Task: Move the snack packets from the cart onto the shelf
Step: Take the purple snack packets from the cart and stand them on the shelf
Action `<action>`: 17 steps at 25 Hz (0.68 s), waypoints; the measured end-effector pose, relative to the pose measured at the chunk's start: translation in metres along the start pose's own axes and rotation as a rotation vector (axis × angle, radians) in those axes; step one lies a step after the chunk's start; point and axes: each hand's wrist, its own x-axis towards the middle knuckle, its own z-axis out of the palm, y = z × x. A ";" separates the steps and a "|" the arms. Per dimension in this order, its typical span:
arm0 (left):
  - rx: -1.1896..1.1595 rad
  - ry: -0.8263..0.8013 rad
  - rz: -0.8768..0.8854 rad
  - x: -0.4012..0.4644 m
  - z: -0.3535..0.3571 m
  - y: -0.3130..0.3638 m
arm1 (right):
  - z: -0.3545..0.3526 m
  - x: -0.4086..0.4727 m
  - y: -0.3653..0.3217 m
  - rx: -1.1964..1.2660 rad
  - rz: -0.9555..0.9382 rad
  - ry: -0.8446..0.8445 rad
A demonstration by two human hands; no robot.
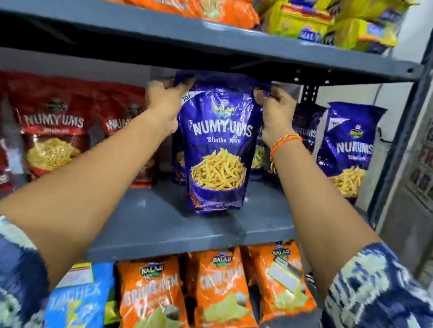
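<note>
On middle shelf [229,230]: blue packet [220,148] upright, both hands' fingers [184,83] pinching top corners.

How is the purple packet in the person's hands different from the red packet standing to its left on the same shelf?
The purple packet is pinched at its top corners by the left hand and right hand; the red packet stands untouched. The purple packet sits near the shelf's front edge, while the red packet stands further back. The purple packet pictures long yellow sticks, the red packet a finer yellow snack. Both read NUMYUMS and stand upright.
</note>
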 end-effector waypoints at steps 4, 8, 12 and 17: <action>-0.020 0.056 -0.044 0.024 -0.009 -0.016 | 0.013 0.010 0.012 -0.045 0.018 -0.026; 0.024 0.088 -0.050 0.032 -0.018 -0.033 | 0.012 0.012 0.032 -0.029 0.054 -0.061; 0.012 0.123 -0.059 0.032 -0.023 -0.041 | 0.010 0.018 0.049 -0.053 0.122 -0.065; 0.007 0.083 -0.066 0.028 -0.024 -0.035 | 0.001 0.017 0.043 -0.115 0.202 -0.141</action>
